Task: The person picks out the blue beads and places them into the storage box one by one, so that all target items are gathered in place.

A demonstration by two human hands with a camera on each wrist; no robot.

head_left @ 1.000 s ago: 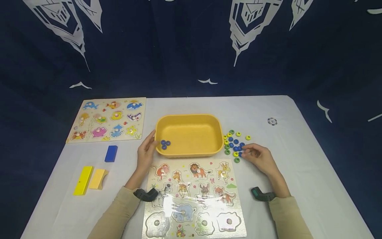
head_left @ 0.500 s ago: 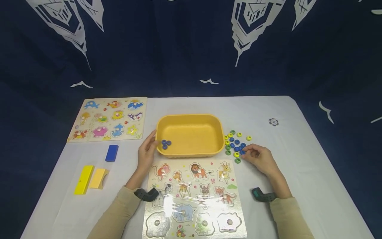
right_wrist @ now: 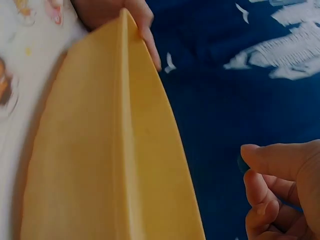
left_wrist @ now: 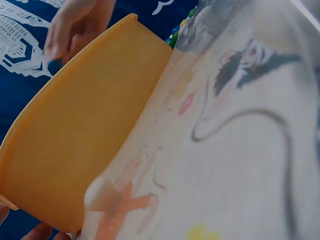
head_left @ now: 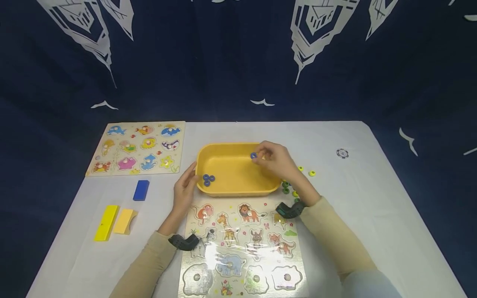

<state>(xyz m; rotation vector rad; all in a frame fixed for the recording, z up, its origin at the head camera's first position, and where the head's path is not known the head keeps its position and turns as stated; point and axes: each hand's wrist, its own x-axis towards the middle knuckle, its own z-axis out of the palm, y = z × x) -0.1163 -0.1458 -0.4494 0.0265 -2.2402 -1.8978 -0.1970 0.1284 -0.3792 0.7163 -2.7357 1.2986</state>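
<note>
"Bead, blue: where is it being held?"

"Pinched by the right hand, over the right end of the yellow tray. Leftward along its long axis, the left edge is being touched by the left hand, fingers extended."

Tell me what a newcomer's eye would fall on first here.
Probably the bright yellow tray at the middle of the white table, with three blue beads near its front left corner. Next, the right hand, pinching another blue bead above the tray. After that, the animal puzzle board just below the tray in the head view, bright with glare.
</note>
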